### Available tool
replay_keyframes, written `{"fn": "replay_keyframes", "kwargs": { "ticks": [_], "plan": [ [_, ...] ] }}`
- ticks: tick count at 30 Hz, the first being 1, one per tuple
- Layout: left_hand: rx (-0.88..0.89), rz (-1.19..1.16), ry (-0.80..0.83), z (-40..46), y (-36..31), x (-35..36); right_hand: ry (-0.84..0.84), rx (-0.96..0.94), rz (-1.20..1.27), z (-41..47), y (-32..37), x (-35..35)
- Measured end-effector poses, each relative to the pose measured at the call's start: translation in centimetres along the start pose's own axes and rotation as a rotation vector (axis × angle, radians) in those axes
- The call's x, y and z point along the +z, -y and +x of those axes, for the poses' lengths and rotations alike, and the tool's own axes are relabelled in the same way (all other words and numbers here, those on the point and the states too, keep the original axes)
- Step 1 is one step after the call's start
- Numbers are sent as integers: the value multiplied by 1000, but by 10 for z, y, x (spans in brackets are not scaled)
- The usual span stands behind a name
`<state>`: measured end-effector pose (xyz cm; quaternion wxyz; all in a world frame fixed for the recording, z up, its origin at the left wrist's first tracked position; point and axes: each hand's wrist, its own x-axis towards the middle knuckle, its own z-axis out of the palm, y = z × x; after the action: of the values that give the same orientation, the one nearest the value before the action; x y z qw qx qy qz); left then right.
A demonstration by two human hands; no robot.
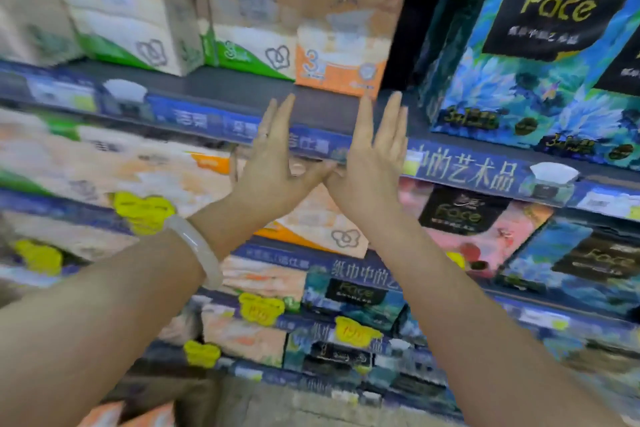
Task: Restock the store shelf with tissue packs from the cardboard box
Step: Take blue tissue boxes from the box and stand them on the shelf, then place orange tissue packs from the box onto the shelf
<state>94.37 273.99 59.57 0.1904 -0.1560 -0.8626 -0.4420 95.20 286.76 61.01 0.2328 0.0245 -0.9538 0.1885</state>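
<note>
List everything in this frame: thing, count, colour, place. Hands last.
orange tissue pack: one, orange and white, upper shelf, just above the fingertips.
green tissue packs: at least two, green and white, upper shelf left.
blue Face packs: at least two, blue floral with black label, upper shelf right.
pink Face pack: one, pink with black label, shelf below, right.
shelf edge strip: blue with white print, along the upper shelf front.
yellow price tags: several, lower shelves left and centre.
bracelet: one, pale, left wrist.
left hand: open, fingers straight, raised at the shelf edge.
right hand: open, beside the left, holding nothing.
</note>
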Motion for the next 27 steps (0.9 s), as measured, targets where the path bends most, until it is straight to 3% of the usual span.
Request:
{"fn": "replay_keyframes", "kwargs": {
  "ticks": [8,13,20,27],
  "plan": [
    [-436,123,-88,-119,130,-126,378,-204,79,-73,129,104],
    [-689,117,-109,-205,233,-209,619,-207,79,-127,221,201],
    [-958,170,48,-298,380,-288,936,-15,85,-214,311,348],
    [-1215,199,320,-377,478,-267,1139,288,-46,-302,284,433]
  ]
}}
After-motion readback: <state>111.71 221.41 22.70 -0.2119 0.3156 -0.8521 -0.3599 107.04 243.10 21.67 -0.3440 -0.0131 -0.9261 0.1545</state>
